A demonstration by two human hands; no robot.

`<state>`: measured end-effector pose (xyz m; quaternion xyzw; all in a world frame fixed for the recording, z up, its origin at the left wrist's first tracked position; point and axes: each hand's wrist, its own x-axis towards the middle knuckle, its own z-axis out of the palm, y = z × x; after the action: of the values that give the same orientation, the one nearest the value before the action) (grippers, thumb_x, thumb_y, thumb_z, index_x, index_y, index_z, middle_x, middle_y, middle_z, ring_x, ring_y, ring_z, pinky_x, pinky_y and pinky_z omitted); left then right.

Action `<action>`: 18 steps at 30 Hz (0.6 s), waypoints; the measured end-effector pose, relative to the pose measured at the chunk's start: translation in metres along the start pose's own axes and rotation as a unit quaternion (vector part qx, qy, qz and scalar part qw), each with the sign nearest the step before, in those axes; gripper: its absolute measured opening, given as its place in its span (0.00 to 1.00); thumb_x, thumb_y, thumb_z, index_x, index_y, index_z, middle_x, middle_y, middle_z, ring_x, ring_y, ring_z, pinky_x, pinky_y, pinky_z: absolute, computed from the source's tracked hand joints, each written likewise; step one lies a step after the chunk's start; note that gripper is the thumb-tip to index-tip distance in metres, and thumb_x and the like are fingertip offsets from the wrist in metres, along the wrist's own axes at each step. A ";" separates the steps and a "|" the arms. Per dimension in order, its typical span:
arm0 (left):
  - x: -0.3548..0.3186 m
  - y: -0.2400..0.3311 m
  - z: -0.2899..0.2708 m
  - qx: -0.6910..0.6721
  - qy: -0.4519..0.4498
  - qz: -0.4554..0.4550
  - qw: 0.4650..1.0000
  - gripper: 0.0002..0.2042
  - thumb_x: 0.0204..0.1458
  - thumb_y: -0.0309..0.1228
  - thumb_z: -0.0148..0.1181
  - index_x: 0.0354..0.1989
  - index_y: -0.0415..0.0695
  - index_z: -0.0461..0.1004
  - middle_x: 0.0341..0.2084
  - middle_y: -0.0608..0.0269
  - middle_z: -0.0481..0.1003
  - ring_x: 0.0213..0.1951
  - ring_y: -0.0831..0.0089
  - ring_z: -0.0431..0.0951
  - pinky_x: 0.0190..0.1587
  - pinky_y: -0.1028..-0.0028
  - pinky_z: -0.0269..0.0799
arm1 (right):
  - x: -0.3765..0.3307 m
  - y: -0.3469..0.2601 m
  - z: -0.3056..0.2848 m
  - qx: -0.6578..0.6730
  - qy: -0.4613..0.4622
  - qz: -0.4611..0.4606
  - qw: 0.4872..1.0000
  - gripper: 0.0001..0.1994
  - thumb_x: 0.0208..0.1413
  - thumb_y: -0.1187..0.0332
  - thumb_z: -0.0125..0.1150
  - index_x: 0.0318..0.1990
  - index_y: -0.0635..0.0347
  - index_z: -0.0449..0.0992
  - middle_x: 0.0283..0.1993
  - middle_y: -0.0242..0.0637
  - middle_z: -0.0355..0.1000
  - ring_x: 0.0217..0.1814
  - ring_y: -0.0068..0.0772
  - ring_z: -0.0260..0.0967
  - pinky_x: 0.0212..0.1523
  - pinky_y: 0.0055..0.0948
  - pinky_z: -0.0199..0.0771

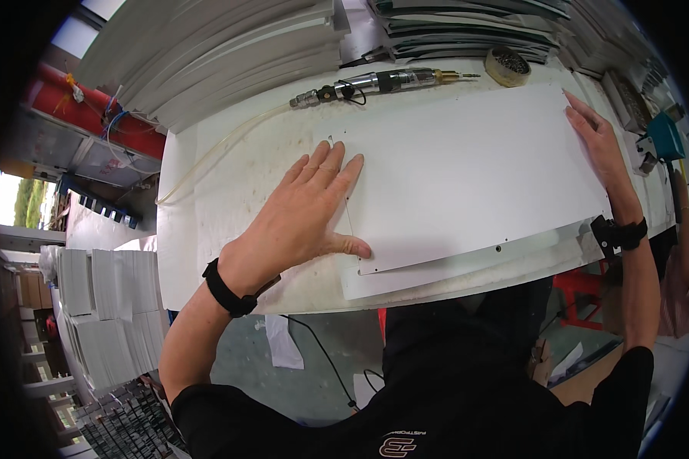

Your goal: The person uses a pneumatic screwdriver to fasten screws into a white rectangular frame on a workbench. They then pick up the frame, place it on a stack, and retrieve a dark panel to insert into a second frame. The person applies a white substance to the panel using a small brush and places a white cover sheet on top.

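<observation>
A large white sheet panel (467,168) lies flat on the white worktable (230,176), with a second white panel (452,271) showing under its near edge. My left hand (306,210) rests flat on the panel's left edge, fingers spread, thumb along the near corner. My right hand (597,141) lies flat against the panel's right edge, fingers pointing away from me. Both wrists wear black bands. Small holes dot the panel's near edge.
A pneumatic screwdriver (383,82) with a clear hose (214,153) lies at the table's far side. A round tin of small parts (507,66) sits beside it. Stacks of white panels (222,53) are piled behind and at lower left (111,314). A blue tool (666,138) sits at right.
</observation>
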<state>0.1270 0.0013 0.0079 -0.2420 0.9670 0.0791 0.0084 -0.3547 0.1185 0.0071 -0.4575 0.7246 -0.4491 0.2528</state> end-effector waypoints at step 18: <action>0.016 0.016 -0.004 0.037 -0.037 -0.037 0.998 0.66 0.24 0.70 0.68 0.74 0.39 0.59 0.73 0.33 0.57 0.75 0.40 0.55 0.76 0.49 0.52 | 0.005 0.022 -0.001 -0.257 -0.107 -0.019 0.960 0.31 0.64 0.48 0.65 0.66 0.61 0.76 0.48 0.42 0.69 0.52 0.36 0.68 0.54 0.32 0.69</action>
<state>0.1057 0.0072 0.0135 -0.2741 0.9586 0.0524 0.0564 -0.3673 0.1182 -0.0113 -0.5662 0.7753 -0.2011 0.1947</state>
